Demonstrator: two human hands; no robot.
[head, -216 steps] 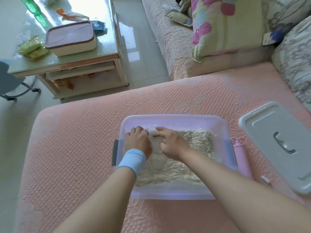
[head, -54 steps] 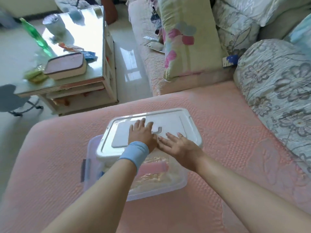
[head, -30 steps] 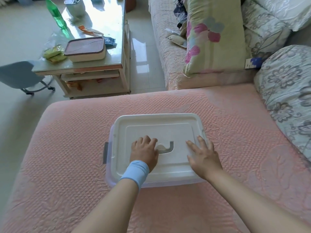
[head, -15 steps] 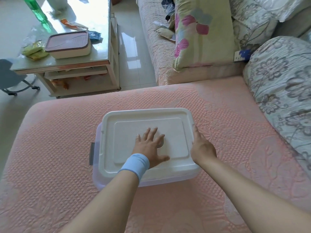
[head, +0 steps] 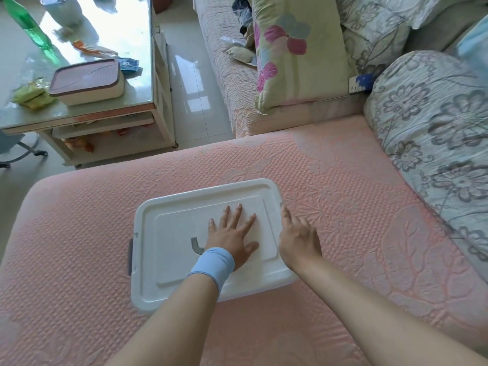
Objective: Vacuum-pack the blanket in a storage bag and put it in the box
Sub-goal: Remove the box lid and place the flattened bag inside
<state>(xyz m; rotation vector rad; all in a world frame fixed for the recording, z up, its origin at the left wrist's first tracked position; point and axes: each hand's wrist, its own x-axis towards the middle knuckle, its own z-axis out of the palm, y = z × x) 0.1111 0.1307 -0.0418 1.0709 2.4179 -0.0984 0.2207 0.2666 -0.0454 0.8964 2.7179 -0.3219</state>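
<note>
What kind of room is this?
Most likely a living room in a home: there's a pink-covered sofa, a big flowery cushion on it, and a glass-topped coffee table holding snack packets.

A pink quilted sofa (head: 343, 180) stands beside a glass-topped coffee table (head: 137, 93) on glossy, perhaps sunlit, tiles (head: 195, 83).

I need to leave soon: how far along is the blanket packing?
Done: the lid sits on the box, hiding its contents. In hand: the left hand presses flat on the lid, and the right hand touches its right edge. Left: probably only seating that edge fully.
</note>
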